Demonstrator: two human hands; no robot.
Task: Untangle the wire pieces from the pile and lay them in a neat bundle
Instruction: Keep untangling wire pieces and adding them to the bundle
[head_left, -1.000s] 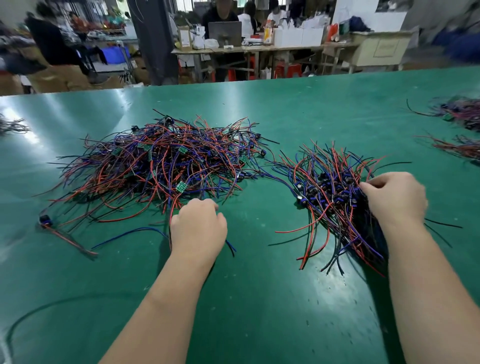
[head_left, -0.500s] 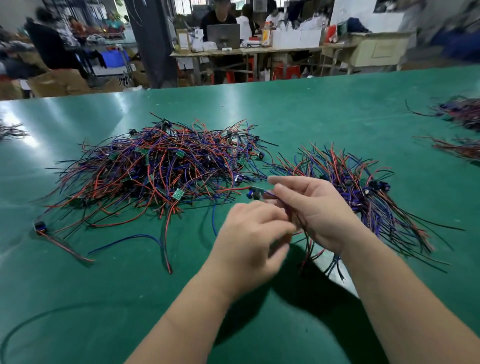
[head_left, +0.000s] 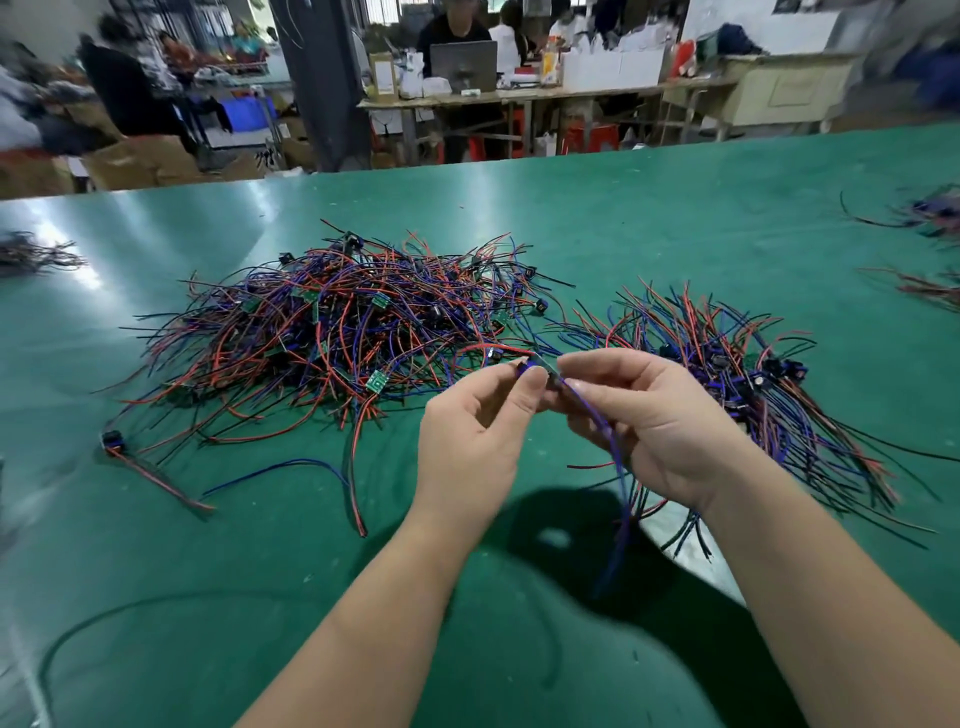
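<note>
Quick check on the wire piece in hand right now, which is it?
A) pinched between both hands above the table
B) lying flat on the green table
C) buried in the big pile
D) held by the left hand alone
A: the left hand and right hand both pinch the wire piece, whose blue lead hangs down above the table.

L hand (head_left: 475, 434), R hand (head_left: 657, 423), both pinching, raised

Two bare forearms come into the picture, one from about 7 o'clock and one from about 5 o'clock. No sleeve covers either arm up to the edge of the picture. The left hand (head_left: 470, 431) and the right hand (head_left: 657, 428) wear no gloves. The fingernails that show are short and plain, without any polish.
</note>
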